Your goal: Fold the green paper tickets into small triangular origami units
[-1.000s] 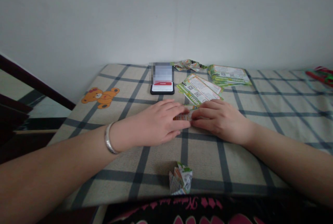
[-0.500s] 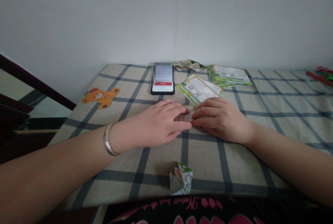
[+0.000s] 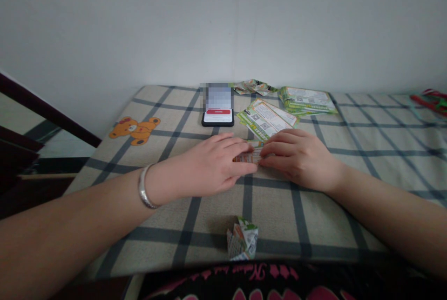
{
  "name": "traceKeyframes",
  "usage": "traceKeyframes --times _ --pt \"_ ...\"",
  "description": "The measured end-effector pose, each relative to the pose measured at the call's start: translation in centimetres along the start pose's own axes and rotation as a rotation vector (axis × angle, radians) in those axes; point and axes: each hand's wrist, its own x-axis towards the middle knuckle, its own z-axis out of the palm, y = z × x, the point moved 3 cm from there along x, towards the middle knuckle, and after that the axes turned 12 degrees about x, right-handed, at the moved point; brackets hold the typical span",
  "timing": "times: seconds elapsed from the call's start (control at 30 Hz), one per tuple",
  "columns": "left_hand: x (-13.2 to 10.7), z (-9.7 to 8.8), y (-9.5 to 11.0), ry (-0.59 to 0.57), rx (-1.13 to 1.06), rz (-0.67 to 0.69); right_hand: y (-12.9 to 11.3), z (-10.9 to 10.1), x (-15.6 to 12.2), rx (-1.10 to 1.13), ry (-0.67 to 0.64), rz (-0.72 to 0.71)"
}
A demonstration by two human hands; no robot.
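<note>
Between my hands, a small printed paper flyer (image 3: 243,157) with orange and white print lies on the checked tablecloth. My left hand (image 3: 214,165), with a silver bangle at its wrist, grips its left part, fingers over the far side and thumb along the near side. At the right end, the bent fingers of my right hand (image 3: 300,158) press on the same paper. Both hands hide much of it, so its folds cannot be made out fully. Nearer to me stands a folded paper piece (image 3: 243,239) with pointed corners.
A phone (image 3: 218,116) with a lit screen lies toward the wall. Right of it are loose flyers (image 3: 267,116), a crumpled folded paper (image 3: 254,87) and a stack of flyers (image 3: 309,100). A bear picture (image 3: 136,129) marks the cloth at left; a red item (image 3: 431,102) lies far right.
My right fingers have shifted very slightly to the right, baring a little more of the paper. My left hand stays almost where it was.
</note>
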Motion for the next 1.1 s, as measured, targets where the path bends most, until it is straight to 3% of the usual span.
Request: traceKeyframes --times 0.7,1.1 --pt "-0.2 0.2 -0.1 -0.016 -0.016 0.01 1.1 -0.2 -0.7 -0.045 -0.04 0.215" --pt "-0.3 0.2 -0.3 0.003 -0.029 0.021 1.6 -0.2 -0.8 -0.076 -0.045 0.249"
